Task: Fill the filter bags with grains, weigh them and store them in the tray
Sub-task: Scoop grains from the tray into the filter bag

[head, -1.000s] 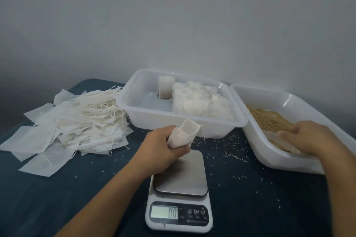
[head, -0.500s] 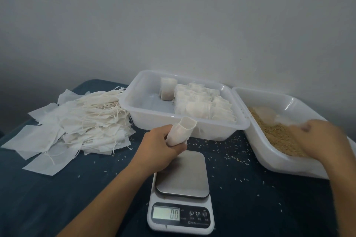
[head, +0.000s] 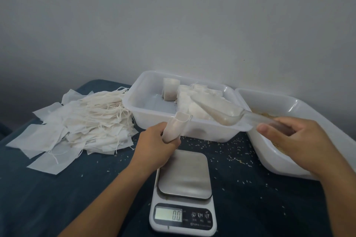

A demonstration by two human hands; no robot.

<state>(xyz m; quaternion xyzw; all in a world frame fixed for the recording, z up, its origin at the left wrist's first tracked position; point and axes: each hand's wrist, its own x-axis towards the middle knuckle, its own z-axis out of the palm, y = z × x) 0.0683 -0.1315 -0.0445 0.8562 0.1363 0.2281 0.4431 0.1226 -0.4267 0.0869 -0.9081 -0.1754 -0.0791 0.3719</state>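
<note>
A plain grey wall backs the dark blue table (head: 57, 198) you are working at. Your left hand (head: 154, 150) is wrapped around an open filter bag (head: 176, 127), holding it upright with its mouth up, just above the far edge of the scale (head: 184, 192). Your right hand (head: 294, 140) is closed on the handle of a clear plastic scoop (head: 217, 111), whose bowl hangs over the near right corner of the tray (head: 152, 121), pointing toward the bag's mouth but not touching it. The scoop is blurred, so you cannot tell how much it carries. Filled bags (head: 194, 100) stand packed along the tray's right half. The grain bin (head: 269, 152) sits tilted just right of the tray, brown grains (head: 267, 115) showing inside. The scale's platform is bare and its display (head: 168, 214) reads 0.0. Empty bags (head: 77, 125) with strings lie heaped on the left, and loose grains (head: 237, 158) dot the cloth.
</note>
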